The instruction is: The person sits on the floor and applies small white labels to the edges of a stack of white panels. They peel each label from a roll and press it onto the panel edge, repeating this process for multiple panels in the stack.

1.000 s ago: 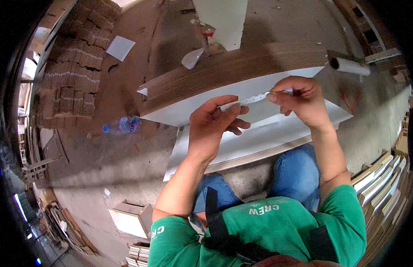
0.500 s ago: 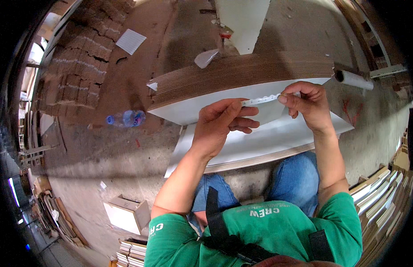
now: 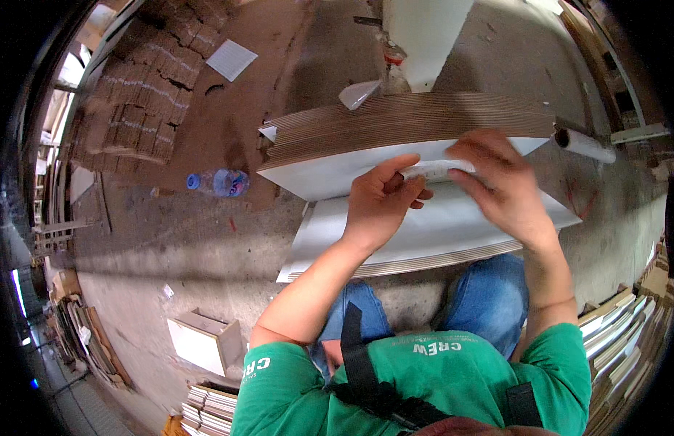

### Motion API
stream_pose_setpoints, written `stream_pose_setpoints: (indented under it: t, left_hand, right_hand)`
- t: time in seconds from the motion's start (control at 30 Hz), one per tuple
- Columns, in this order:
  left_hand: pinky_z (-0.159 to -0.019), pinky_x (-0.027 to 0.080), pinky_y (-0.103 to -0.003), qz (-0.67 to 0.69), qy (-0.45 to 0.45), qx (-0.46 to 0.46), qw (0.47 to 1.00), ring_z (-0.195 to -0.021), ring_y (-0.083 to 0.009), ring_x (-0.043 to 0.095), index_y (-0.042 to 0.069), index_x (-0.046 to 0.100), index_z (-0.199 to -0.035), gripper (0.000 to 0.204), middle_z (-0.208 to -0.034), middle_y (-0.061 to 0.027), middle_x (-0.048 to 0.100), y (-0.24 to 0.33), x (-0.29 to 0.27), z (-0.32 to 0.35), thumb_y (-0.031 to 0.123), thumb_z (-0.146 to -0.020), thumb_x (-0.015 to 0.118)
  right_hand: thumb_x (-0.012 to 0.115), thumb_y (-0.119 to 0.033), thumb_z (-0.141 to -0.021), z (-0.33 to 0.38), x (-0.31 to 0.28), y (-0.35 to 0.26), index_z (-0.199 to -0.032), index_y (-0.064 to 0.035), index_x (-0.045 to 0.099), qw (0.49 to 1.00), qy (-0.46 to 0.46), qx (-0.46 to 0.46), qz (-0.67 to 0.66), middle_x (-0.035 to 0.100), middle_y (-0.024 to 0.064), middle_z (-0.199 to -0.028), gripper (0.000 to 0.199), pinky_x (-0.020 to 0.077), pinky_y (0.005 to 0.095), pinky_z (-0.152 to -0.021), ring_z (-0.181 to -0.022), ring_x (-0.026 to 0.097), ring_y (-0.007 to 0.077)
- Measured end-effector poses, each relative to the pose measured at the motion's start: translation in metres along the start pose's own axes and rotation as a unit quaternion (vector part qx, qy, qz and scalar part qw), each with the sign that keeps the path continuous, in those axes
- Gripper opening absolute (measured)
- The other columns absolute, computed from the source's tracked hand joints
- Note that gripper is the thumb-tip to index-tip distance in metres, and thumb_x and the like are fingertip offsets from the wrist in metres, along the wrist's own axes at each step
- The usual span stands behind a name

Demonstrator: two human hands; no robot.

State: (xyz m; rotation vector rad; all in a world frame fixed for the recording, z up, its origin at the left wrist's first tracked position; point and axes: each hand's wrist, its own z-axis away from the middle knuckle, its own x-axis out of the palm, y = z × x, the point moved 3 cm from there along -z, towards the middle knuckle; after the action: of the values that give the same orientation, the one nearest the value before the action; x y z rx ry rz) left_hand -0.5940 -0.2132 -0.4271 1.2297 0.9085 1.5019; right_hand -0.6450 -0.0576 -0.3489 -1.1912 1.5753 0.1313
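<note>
My left hand [image 3: 380, 203] pinches a thin white strip [image 3: 433, 170] between thumb and fingers, above the cardboard. The strip reaches across toward my right hand [image 3: 504, 189], which is smeared by motion beside its far end. Whether those fingers touch the strip cannot be made out. Beyond both hands stands a thick stack of brown corrugated cardboard [image 3: 409, 116] with a white front face. A lower stack of white-faced sheets [image 3: 330, 240] lies between it and my knees.
A clear plastic bottle with a blue cap [image 3: 224, 183] lies on the floor at left. Bundled brown cardboard [image 3: 144, 109] is piled at far left. A white roll [image 3: 587, 145] lies at right, near a white panel [image 3: 424, 43]. A small open box [image 3: 202, 338] sits at near left.
My right hand, which held the strip's right end, has shifted and blurred. My left hand has moved slightly right and nearer, still gripping the strip. The whole view has shifted a little.
</note>
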Motion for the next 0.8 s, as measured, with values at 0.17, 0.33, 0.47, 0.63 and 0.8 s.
stream_pose_setpoints:
  t: [0.17,0.33,0.47,0.63,0.8]
  left_hand:
    - [-0.067,0.05,-0.024,-0.028,-0.026,-0.021,0.999,-0.08,-0.0129,0.061,-0.002,0.05,-0.115,0.03,-0.086,-0.0088,0.062,0.012,0.01,0.007,0.0,-0.085,0.051]
    - [-0.07,0.051,-0.027,0.006,-0.046,-0.001,0.999,-0.08,-0.0149,0.061,-0.003,0.052,-0.111,0.029,-0.092,-0.0091,0.062,0.009,0.008,0.008,0.0,-0.082,0.054]
    - [-0.073,0.049,-0.026,0.105,-0.072,-0.07,0.989,-0.085,-0.0125,0.058,-0.004,0.052,-0.112,0.032,-0.094,-0.0071,0.061,-0.004,0.006,0.006,-0.003,-0.08,0.05]
    - [-0.082,0.046,-0.029,0.116,-0.068,-0.124,0.983,-0.087,-0.015,0.058,-0.003,0.053,-0.112,0.033,-0.093,-0.007,0.06,-0.006,0.009,0.007,0.001,-0.08,0.048]
    - [-0.085,0.046,-0.031,0.185,-0.068,-0.171,0.965,-0.093,-0.0181,0.058,-0.005,0.05,-0.116,0.035,-0.096,-0.0093,0.06,-0.012,-0.002,0.006,0.002,-0.081,0.048]
  right_hand:
    - [0.058,-0.009,-0.066,-0.013,0.024,-0.018,-0.081,-0.0053,0.057,0.988,-0.124,-0.094,0.01,0.057,0.0086,-0.081,0.016,0.0481,0.038,-0.067,-0.08,0.055,0.0288]
    - [0.055,-0.011,-0.067,-0.015,0.022,-0.021,-0.078,-0.0061,0.055,0.984,-0.147,-0.092,0.03,0.055,0.0087,-0.078,0.012,0.0484,0.0375,-0.064,-0.079,0.055,0.0289]
    - [0.058,-0.01,-0.065,-0.007,0.028,-0.021,-0.082,-0.0032,0.058,0.977,-0.166,-0.111,0.077,0.056,0.0083,-0.081,0.018,0.0491,0.0348,-0.064,-0.079,0.055,0.0267]
    - [0.056,-0.012,-0.062,0.008,0.036,-0.019,-0.082,-0.0023,0.058,0.969,-0.139,-0.139,0.151,0.054,0.0072,-0.081,0.022,0.0496,0.0311,-0.063,-0.079,0.053,0.0229]
    - [0.056,-0.013,-0.059,0.02,0.043,-0.017,-0.078,-0.003,0.055,0.977,-0.066,-0.161,0.12,0.051,0.0067,-0.078,0.021,0.0494,0.031,-0.062,-0.076,0.052,0.0218]
